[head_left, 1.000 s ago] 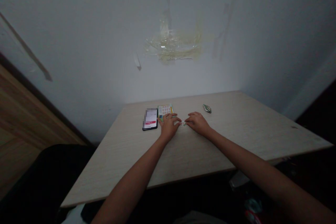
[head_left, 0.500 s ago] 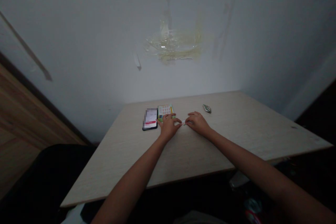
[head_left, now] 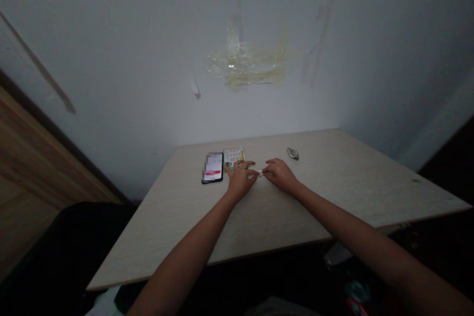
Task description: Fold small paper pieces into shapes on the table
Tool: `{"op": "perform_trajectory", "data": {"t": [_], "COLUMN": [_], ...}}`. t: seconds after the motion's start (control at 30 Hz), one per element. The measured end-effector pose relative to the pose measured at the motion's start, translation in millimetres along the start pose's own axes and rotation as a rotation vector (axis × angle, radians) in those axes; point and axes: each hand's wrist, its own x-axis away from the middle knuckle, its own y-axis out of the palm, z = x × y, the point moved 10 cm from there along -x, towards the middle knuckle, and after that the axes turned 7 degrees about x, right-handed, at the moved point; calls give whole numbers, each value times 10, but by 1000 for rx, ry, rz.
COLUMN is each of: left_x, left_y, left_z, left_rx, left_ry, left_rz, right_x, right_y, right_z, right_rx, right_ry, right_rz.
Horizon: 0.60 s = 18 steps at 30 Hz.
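Between my two hands, low over the table, is a small whitish piece with a little green (head_left: pixel 260 173); its kind is too small to make out. My left hand (head_left: pixel 241 177) has thumb and forefinger closed at its left side, the other fingers spread over the near edge of a printed card or booklet (head_left: pixel 234 154). From the right, my right hand (head_left: pixel 281 175) pinches the same piece with its fingertips. A phone (head_left: pixel 213 168) with a lit screen lies just left of the booklet.
A small crumpled packet (head_left: pixel 292 153) lies beyond my right hand. The pale wooden table (head_left: pixel 177 227) meets a wall (head_left: pixel 155 59) with old tape (head_left: pixel 252 66) on it. Dark items stand below the table's front edge.
My left thumb and forefinger have shifted slightly right, closer to the right fingertips, and the small piece has turned a little between them. The phone, booklet and packet stay put.
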Motion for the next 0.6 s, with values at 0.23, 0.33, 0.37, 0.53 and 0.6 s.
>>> {"op": "perform_trajectory", "data": {"t": [0.23,0.33,0.37,0.53,0.6], "left_x": [-16,-14,-12,-10,-9], "left_y": [-3,-10,-13,-5,10], "left_z": [-87,-109,-112,-136,-158], "left_rx": [-10,-6,-7,-7,-1], "left_ry": [-27,-57,-64,-83,-93], "left_rz": [-43,-54,-55,-49,-47], "right_x": [-3,1,0,-16,-25], "right_y": [26,25,20,-6,-5], "right_z": [20,12,10,-16,-27], "right_rx": [-11,-5,-5,9,25], "right_ry": [5,-2,-2,-6,-6], "right_rz": [-8,-13,-14,-27,-37]}}
